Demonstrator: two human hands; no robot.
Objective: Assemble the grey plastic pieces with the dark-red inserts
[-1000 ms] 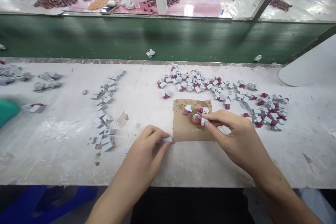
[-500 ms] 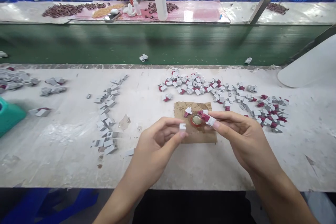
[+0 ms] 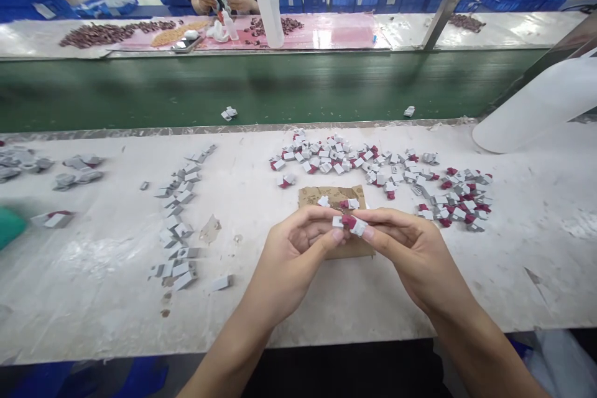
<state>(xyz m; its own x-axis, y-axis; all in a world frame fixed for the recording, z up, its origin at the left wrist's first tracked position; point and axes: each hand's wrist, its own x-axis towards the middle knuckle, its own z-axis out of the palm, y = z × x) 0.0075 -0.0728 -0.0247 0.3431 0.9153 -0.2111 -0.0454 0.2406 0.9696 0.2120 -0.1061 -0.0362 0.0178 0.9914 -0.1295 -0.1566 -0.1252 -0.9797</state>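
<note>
Between thumb and fingertips, my left hand (image 3: 291, 258) pinches a small light-grey plastic block (image 3: 337, 222). My right hand (image 3: 415, 249) is closed on a grey-and-maroon plastic piece (image 3: 357, 227), whose maroon end meets the grey block; whether they are joined I cannot tell. Both hands are held over a brown cardboard piece (image 3: 357, 250). Just behind the fingers, on the cardboard, lie a grey piece (image 3: 323, 201) and a grey-and-maroon piece (image 3: 353, 204). My hands hide the round metal cap that lay on the cardboard.
Grey-and-maroon pieces (image 3: 336, 154) are heaped behind the cardboard and to the right (image 3: 461, 202). A row of grey blocks (image 3: 180, 217) runs along the left. Beyond is a green belt (image 3: 303, 84), where a co-worker's hands (image 3: 237, 1) work near a white bottle (image 3: 270, 15).
My two hands have come together, bringing the grey block against the maroon end of the other piece. The metal cap is now covered. The camera view has shifted slightly.
</note>
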